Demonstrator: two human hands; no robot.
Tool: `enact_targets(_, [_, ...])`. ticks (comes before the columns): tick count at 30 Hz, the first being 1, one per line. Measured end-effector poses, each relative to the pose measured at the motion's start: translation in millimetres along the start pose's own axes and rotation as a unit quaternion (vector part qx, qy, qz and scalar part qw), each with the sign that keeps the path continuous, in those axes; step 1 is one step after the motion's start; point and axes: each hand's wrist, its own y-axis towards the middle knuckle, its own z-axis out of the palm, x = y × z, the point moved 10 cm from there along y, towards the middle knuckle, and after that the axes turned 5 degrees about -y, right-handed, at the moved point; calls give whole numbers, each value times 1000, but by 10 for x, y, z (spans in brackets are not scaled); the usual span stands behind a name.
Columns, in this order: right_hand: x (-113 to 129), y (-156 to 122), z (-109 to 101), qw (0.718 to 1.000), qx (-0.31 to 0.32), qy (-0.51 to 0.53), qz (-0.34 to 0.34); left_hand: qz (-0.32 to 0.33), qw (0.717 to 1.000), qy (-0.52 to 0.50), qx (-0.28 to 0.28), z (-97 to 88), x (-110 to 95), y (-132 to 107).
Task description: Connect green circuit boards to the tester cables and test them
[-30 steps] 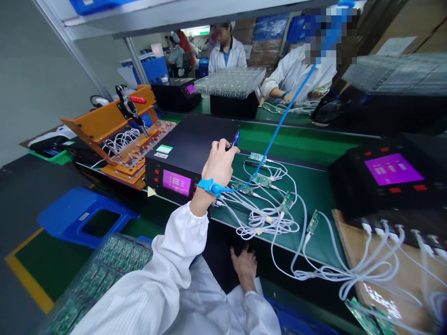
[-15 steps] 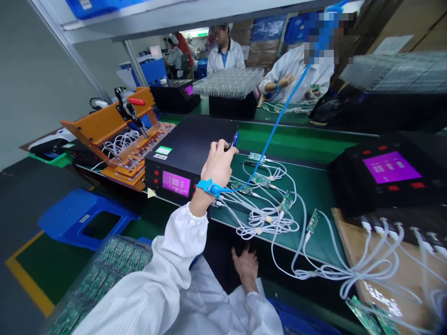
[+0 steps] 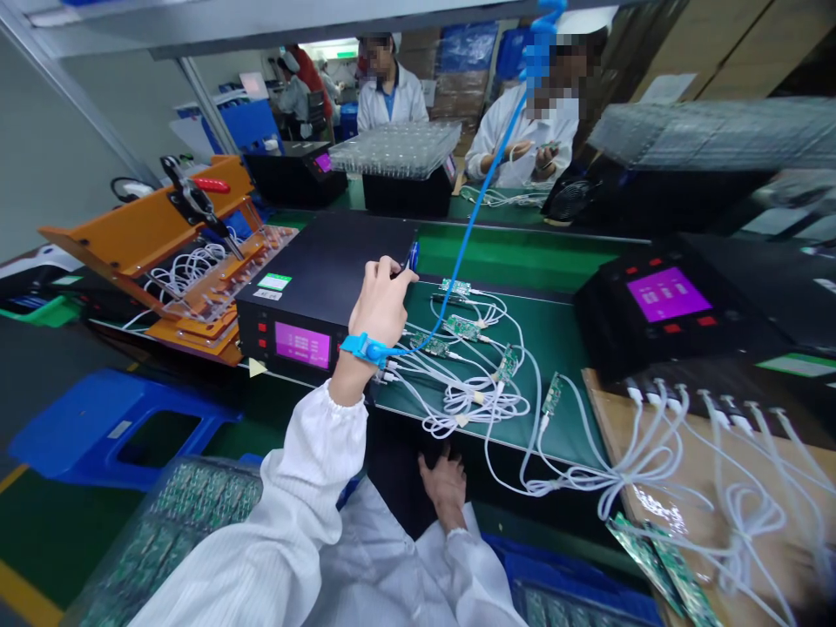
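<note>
My left hand [image 3: 380, 300], with a blue wrist strap [image 3: 363, 348], is closed around a dark blue pen [image 3: 414, 256]. Only the upper end of that pen shows above the fingers. The hand is at the right edge of a black tester box [image 3: 326, 261] with a lit purple screen [image 3: 302, 345]. Just right of it, small green circuit boards [image 3: 463, 327] with white cables [image 3: 483, 401] lie on the green bench top. My right hand [image 3: 444, 488] rests below the bench edge, on my dark-clad leg, fingers spread and holding nothing.
An orange clamp fixture [image 3: 202, 252] stands at left, above a blue stool [image 3: 117, 427]. A tray of circuit boards [image 3: 183, 522] is at lower left. At right is another black tester [image 3: 672, 296] with cables plugged in. A blue coiled cord [image 3: 480, 200] crosses the view. Co-workers sit opposite.
The view has shifted, so the bench appears farther left and more of the right tester shows. My left hand keeps its hold on the pen; my right hand stays on my leg.
</note>
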Motion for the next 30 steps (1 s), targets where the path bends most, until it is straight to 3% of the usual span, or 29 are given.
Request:
enact_targets(10, [13, -8, -47, 1000, 0, 2, 7, -2, 1000, 25, 2, -13, -10, 4])
enact_targets(16, [-5, -15, 0, 999, 13, 36, 8, 34, 999, 24, -9, -62, -79, -18])
enact_targets(25, [-29, 104, 71, 996, 6, 80, 25, 118, 990, 53, -58, 106, 319, 184])
enact_targets(30, [1, 85, 40, 997, 10, 80, 16, 117, 989, 67, -65, 135, 449, 246])
